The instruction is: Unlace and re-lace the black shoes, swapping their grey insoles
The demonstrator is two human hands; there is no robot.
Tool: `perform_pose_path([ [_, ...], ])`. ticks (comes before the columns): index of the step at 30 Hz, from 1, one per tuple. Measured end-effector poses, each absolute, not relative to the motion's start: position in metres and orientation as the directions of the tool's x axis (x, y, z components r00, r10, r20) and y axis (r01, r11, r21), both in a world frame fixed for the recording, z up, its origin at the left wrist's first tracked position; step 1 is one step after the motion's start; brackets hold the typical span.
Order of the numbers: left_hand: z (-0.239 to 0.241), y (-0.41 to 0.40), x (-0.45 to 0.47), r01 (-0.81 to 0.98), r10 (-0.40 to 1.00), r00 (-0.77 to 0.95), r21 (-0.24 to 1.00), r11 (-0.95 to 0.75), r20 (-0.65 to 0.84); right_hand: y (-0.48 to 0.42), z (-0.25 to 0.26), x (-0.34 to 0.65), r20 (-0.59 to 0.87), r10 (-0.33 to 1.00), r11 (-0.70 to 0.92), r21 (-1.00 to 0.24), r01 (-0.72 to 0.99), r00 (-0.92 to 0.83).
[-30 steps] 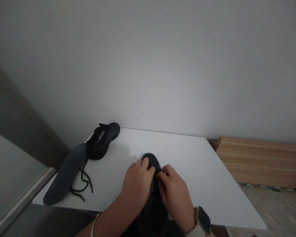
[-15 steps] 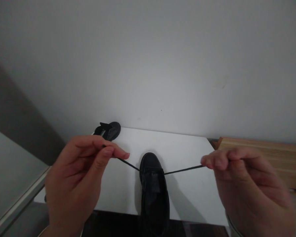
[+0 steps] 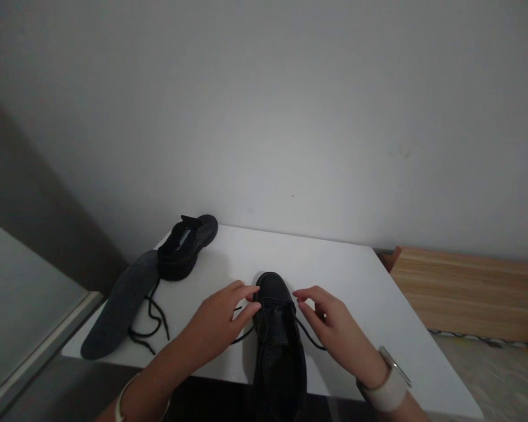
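While both hands flank its toe, the black lace-up shoe (image 3: 276, 340) stands at the middle of the white worktop's (image 3: 334, 275) near edge, its heel end reaching past that edge. Its toe points toward the far edge, the long axis running front to back, leaning slightly left. The left hand (image 3: 222, 316) has thumb and forefinger parted at the shoe's left side; the right hand (image 3: 330, 316), loosely curled and released, hovers just beside the right, above a dangling shoelace (image 3: 310, 336).
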State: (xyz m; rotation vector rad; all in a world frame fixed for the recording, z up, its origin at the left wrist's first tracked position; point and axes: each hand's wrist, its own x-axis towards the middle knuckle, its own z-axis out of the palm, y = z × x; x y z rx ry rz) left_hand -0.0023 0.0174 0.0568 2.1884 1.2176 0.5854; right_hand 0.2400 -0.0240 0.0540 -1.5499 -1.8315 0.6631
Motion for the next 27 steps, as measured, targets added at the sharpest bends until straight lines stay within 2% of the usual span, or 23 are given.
perform_pose_path([
  [6,0.053,0.012,0.002,0.553,0.839,0.536,0.712,-0.432,0.093,-0.030,0.049,0.234,0.117,0.970,0.229,-0.727,0.648,-0.212],
  [8,0.060,0.008,0.000,0.567,0.848,0.524,0.711,-0.415,0.077,-0.034,0.055,0.236,0.103,0.974,0.213,-0.727,0.652,-0.204],
  [10,0.065,0.003,0.000,0.629,0.857,0.514,0.680,-0.377,-0.001,-0.036,0.058,0.236,0.073,0.984,0.167,-0.699,0.695,-0.163],
  [14,0.065,-0.007,0.008,0.757,0.846,0.507,0.554,-0.348,-0.162,-0.044,0.060,0.231,-0.057,0.992,0.065,-0.532,0.844,-0.112],
  [17,0.063,-0.013,0.012,0.776,0.850,0.504,0.514,-0.366,-0.155,-0.049,0.060,0.228,-0.117,0.983,0.079,-0.418,0.905,-0.140],
  [19,0.061,-0.015,0.011,0.729,0.858,0.504,0.581,-0.362,-0.098,-0.053,0.061,0.227,-0.096,0.979,0.121,-0.431,0.894,-0.179],
  [22,0.058,-0.017,0.007,0.588,0.875,0.484,0.750,-0.301,-0.028,-0.057,0.066,0.225,-0.065,0.981,0.127,-0.504,0.855,-0.184],
  [27,0.052,-0.018,0.004,0.400,0.863,0.492,0.910,-0.108,-0.113,-0.060,0.069,0.224,-0.097,0.971,0.107,-0.642,0.759,-0.219],
])
